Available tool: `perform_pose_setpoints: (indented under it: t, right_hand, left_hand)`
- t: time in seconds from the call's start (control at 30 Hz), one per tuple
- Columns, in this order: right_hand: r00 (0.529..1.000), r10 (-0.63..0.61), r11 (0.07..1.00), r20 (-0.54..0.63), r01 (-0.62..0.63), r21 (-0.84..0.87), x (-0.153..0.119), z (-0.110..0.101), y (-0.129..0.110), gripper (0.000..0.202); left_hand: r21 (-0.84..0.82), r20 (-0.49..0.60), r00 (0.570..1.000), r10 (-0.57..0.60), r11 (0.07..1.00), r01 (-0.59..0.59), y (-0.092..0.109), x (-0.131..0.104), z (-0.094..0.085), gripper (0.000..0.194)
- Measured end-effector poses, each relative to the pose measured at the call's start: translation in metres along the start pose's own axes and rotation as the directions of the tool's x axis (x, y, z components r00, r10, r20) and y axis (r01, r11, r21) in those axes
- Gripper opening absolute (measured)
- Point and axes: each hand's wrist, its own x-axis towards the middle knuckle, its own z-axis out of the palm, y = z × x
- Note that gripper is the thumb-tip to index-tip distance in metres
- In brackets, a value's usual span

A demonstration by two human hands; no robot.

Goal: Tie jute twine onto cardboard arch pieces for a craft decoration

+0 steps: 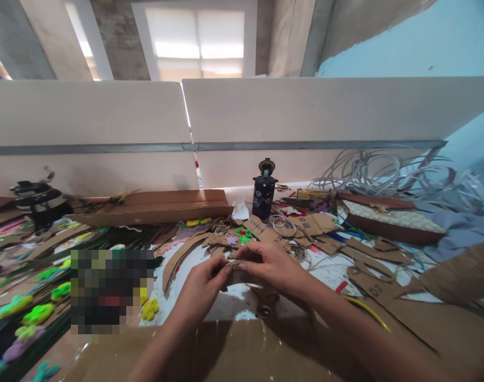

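Note:
Both hands meet at the middle of the cluttered table. My left hand (210, 280) pinches the left end of a small brown twine-like piece (234, 263), its thumb and fingers pressed together. From the right, my right hand (266, 265) grips the same piece, with curled fingers partly hiding it. Just behind the hands lie a green and red flower piece (244, 233) and a small purple flower (231, 240). A curved cardboard strip (180, 260) is left of them. Below the hands is a cardboard sheet (226, 350) at the near edge.
A dark open-lidded bottle (264, 193) stands behind the hands. A long cardboard tray (158, 208) lies back left, a patterned bag (389, 220) back right beside coiled pale tubing (369, 172). Yellow flower (149, 309) and green fuzzy pieces (39, 314) are at left.

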Motion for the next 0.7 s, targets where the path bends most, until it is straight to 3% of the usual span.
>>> perform_pose_setpoints:
  t: [0.3,0.53,0.7]
  right_hand:
    - [1.0,-0.025,0.999,0.006,0.025,0.035,-0.0021,0.0021,-0.0007,0.011]
    - [0.998,-0.063,0.996,0.003,0.063,0.059,-0.0007,-0.0054,0.0067,0.019]
    - [0.995,-0.1,0.992,-0.006,0.099,-0.084,-0.005,-0.0049,-0.0009,0.023]
  left_hand:
    - [-0.058,0.055,0.998,0.0,0.998,0.004,-0.0028,0.0003,0.0018,0.023]
    - [-0.128,0.048,0.998,-0.04,0.991,0.046,-0.0052,0.0016,-0.0006,0.026]
    - [-0.141,0.046,0.998,-0.04,0.989,0.046,-0.0009,0.0016,-0.0017,0.028]
